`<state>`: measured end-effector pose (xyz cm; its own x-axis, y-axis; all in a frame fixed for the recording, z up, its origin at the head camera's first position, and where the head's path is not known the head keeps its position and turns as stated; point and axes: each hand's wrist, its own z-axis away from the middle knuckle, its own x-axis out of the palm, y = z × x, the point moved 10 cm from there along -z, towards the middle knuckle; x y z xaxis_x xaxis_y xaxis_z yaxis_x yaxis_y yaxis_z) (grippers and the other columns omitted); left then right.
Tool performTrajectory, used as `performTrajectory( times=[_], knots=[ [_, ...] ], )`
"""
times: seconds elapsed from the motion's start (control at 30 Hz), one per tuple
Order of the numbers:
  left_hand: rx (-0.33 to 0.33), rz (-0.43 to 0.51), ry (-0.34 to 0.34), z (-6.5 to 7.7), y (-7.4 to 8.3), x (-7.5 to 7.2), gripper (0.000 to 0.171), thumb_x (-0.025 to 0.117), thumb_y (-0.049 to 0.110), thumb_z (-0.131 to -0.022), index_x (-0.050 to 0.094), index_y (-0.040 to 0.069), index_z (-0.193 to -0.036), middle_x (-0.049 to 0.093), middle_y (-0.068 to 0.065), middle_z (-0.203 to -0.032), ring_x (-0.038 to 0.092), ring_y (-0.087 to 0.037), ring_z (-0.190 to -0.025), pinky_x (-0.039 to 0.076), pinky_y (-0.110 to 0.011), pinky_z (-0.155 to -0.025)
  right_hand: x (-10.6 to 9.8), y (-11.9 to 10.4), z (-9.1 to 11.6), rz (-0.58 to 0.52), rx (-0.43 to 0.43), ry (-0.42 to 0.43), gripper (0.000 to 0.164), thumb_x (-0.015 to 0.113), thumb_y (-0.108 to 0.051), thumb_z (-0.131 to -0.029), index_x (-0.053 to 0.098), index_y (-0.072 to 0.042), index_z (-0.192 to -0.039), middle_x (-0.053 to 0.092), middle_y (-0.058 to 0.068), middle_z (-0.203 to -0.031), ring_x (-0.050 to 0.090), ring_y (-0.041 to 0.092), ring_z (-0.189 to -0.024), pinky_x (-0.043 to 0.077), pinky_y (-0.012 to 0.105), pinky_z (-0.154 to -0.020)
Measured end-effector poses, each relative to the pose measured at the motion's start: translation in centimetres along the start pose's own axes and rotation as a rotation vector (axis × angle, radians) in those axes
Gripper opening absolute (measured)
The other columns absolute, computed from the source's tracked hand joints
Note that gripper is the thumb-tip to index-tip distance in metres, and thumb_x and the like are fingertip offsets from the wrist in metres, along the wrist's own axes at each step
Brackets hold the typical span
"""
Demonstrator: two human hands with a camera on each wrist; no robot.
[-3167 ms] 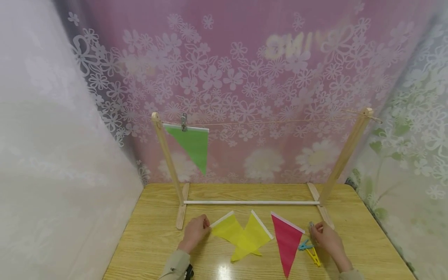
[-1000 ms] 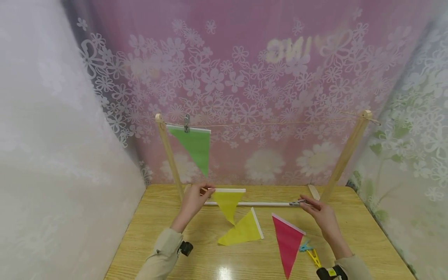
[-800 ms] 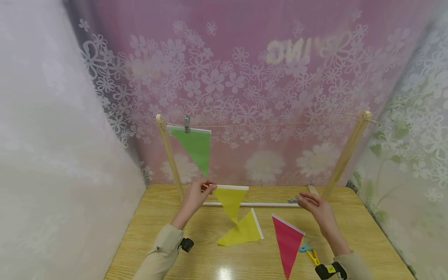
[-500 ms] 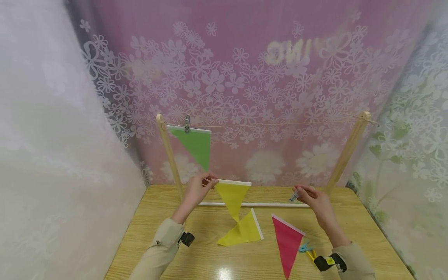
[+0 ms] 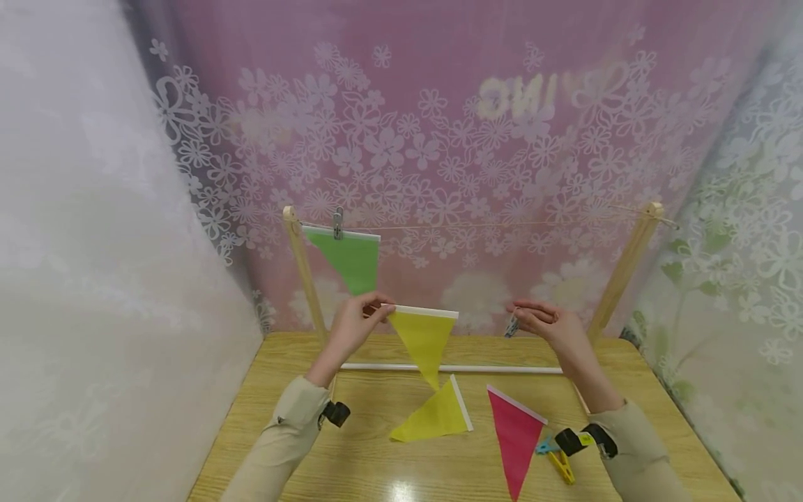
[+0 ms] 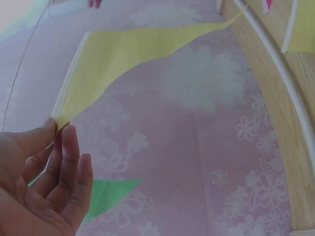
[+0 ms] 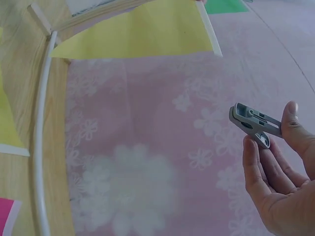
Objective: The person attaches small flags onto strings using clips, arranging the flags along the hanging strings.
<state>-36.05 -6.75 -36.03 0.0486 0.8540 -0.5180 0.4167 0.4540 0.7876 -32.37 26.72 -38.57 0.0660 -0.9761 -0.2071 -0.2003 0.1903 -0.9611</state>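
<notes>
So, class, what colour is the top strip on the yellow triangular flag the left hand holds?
The strip is white, clearest in the head view.

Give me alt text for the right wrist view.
A right hand pinches a grey clothespin at right, before a pink flower-patterned backdrop. A yellow triangular pennant with a white edge shows near the top; a white rod runs over a wood-grain tabletop at left.

Yellow triangular flag [image 5: 424,341], white band along top, hangs point-down over the worktop [image 5: 370,467], one top corner pinched in the left hand [image 5: 359,322]. Over to its right I see the small grey clip [image 7: 252,120], tilted tip-down, held in the air by the right hand [image 5: 552,326], apart from the flag.
</notes>
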Motion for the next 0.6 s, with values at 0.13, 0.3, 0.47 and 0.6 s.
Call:
performTrajectory(
  times=[0.13, 0.3, 0.47, 0.6],
  knots=[
    [0.017, 0.014, -0.001, -0.3, 0.7, -0.5, 0.015, 0.068, 0.023, -0.099, 0.077, 0.014, -0.107, 0.075, -0.001, -0.085, 0.069, -0.012, -0.076, 0.056, -0.031, -0.068, 0.4, -1.5, -0.9, 0.009, -0.018, -0.009, 0.045, 0.062, -0.027, -0.103, 0.058, 0.004, -0.135, 0.073, -0.005, -0.121, 0.065, -0.001, -0.110, 0.054, 0.020, -0.091],
    [0.021, 0.031, -0.005, -0.7, 1.6, -1.2, 0.016, 0.067, 0.023, -0.100, 0.077, 0.013, -0.108, 0.075, -0.003, -0.087, 0.069, -0.012, -0.076, 0.053, -0.030, -0.066, 0.9, -4.0, -1.9, 0.013, -0.072, -0.006, 0.037, 0.062, -0.027, -0.103, 0.063, -0.002, -0.130, 0.073, -0.008, -0.118, 0.065, 0.001, -0.109, 0.054, 0.019, -0.090],
    [0.034, 0.044, 0.001, -1.2, 2.4, -2.0, 0.017, 0.066, 0.024, -0.100, 0.076, 0.013, -0.109, 0.075, -0.006, -0.087, 0.068, -0.014, -0.077, 0.052, -0.031, -0.066, 1.4, -6.9, -2.7, -0.022, -0.109, 0.010, 0.034, 0.063, -0.022, -0.102, 0.063, -0.001, -0.129, 0.073, -0.011, -0.113, 0.068, 0.003, -0.103, 0.055, 0.020, -0.088],
    [0.052, 0.080, 0.016, -1.6, 3.1, -2.6, 0.018, 0.066, 0.025, -0.100, 0.076, 0.013, -0.110, 0.075, -0.006, -0.088, 0.068, -0.015, -0.078, 0.056, -0.038, -0.073, 1.5, -9.0, -3.1, -0.059, -0.131, 0.038, 0.031, 0.066, -0.019, -0.100, 0.065, -0.002, -0.126, 0.073, -0.011, -0.108, 0.070, 0.004, -0.097, 0.055, 0.021, -0.088]
  ],
)
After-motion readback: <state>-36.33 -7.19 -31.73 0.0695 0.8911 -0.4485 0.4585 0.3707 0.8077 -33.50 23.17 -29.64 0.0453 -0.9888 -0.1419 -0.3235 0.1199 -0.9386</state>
